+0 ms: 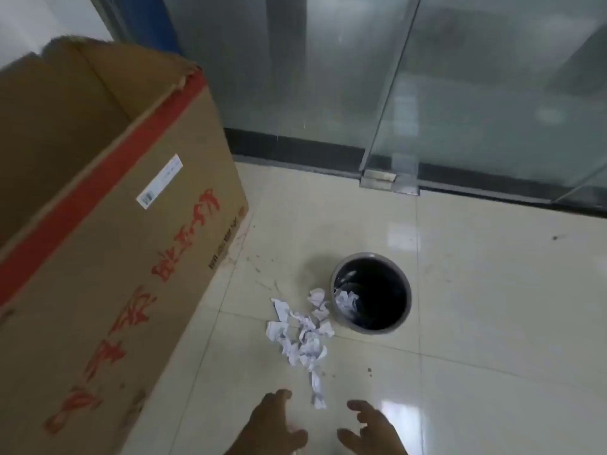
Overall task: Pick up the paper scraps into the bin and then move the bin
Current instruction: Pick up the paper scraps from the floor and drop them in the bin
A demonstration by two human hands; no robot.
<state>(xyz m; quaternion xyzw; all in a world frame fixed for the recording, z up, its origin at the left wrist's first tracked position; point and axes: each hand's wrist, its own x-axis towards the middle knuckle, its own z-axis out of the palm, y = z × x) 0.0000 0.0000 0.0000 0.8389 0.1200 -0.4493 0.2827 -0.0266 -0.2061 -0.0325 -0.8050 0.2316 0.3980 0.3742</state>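
Cardboard box [98,224] fills my left side; glass doors [427,93] stand ahead. Round bin [371,262] sits on tile, some paper inside, paper scraps [303,336] touching its left. My left hand [269,425] and right hand [371,428] hover, fingers spread, holding nothing.

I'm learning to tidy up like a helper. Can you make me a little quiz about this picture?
1. True or false: some paper is already inside the bin.
2. Where does the pile of scraps lie? A) inside the box B) on the floor beside the bin C) against the glass door
3. Fill in: the left hand and right hand are both open and hold ____.

Key: 1 true; 2 B; 3 nothing.
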